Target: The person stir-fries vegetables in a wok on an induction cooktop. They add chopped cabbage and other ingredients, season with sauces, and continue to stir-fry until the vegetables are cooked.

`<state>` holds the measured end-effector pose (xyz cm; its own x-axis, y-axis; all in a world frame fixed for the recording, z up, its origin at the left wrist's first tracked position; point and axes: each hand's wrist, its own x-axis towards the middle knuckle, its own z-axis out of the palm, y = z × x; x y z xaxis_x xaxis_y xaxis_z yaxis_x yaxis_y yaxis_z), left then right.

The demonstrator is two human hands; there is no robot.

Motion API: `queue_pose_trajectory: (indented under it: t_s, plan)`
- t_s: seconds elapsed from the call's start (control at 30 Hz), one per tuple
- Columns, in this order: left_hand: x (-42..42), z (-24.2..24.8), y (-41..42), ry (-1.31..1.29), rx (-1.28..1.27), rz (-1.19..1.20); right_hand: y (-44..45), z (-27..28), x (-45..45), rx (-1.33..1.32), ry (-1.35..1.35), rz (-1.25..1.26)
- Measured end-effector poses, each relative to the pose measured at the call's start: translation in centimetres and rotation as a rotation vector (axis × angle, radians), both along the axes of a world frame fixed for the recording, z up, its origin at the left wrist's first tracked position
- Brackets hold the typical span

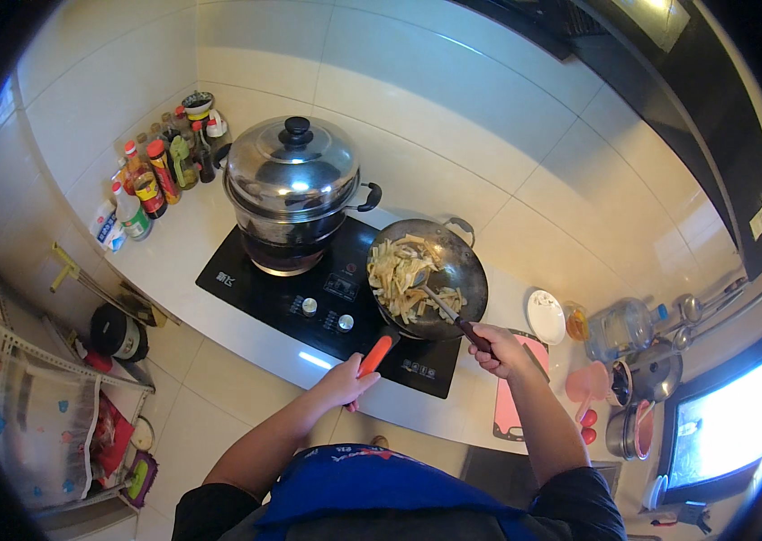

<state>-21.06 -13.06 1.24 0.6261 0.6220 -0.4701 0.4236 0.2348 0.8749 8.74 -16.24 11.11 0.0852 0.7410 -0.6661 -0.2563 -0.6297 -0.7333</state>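
Observation:
My left hand (345, 383) grips the orange sleeve of the wok handle (375, 355) at the front of the cooktop. In my right hand (499, 350) is the dark handle of a metal spatula (440, 303), its head down among the food. Pale strips of cooked food (398, 270), perhaps a vegetable, are heaped on the left side of the dark wok (465, 270), with a smaller portion near the front. The wok sits on the right part of a black two-burner cooktop (272, 304), with two silver knobs facing me.
A lidded steel steamer pot (293, 182) stands on the left burner. Sauce bottles (147, 186) crowd the left corner. To the right are a pink cutting board (509, 406), a white plate (546, 321), a plastic jug (621, 329) and a pink ladle (587, 382). A range hood (678, 88) hangs overhead.

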Motion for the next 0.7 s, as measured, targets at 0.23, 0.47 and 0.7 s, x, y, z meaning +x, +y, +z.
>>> queue_pose_trajectory:
  t_s: [0.23, 0.47, 0.7]
  plan:
    - [0.1, -0.6, 0.0, -0.017, 0.034, 0.011, 2.0, -2.1, -0.5, 0.075, -0.664, 0.152]
    - [0.5, 0.4, -0.1, 0.004, 0.036, 0.01, 7.0, -5.5, 2.9, 0.449, -1.265, 0.169]
    - [0.1, -0.3, 0.0, -0.022, 0.006, 0.012, -1.6, -0.9, -0.9, 0.239, -1.573, 0.603]
